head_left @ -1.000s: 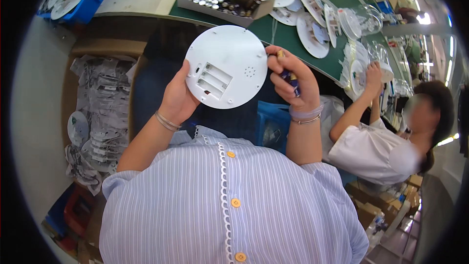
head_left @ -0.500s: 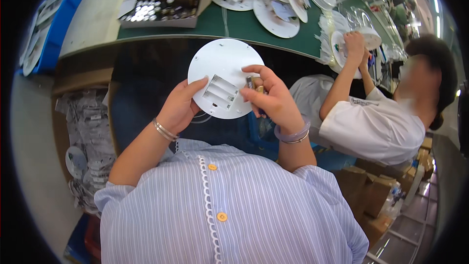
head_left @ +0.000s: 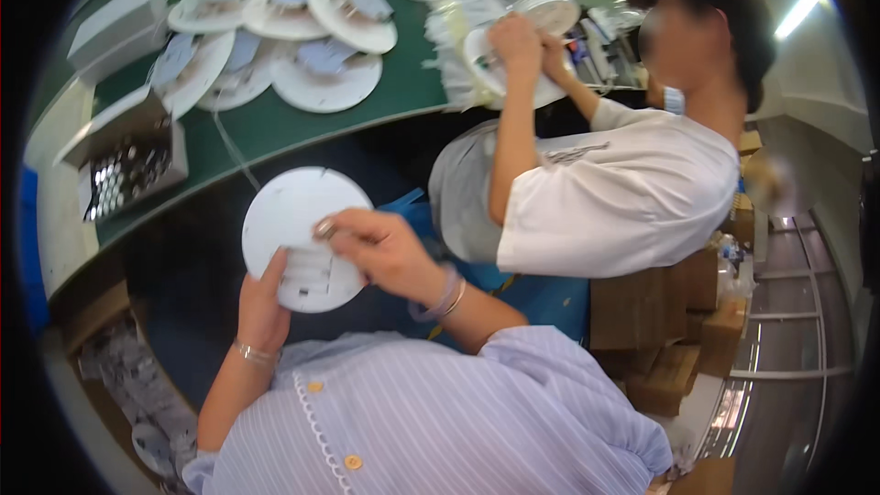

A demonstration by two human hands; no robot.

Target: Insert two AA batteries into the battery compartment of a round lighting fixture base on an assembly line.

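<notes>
Right hand (head_left: 385,252) now across the white disc (head_left: 298,229), small dark tool seemingly gone.

Bright overhead light, fisheye-bent blurred edges

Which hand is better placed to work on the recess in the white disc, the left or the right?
Probably the right hand: its fingers already lie across the white disc beside the recess, while the left hand supports the disc from below.
</notes>
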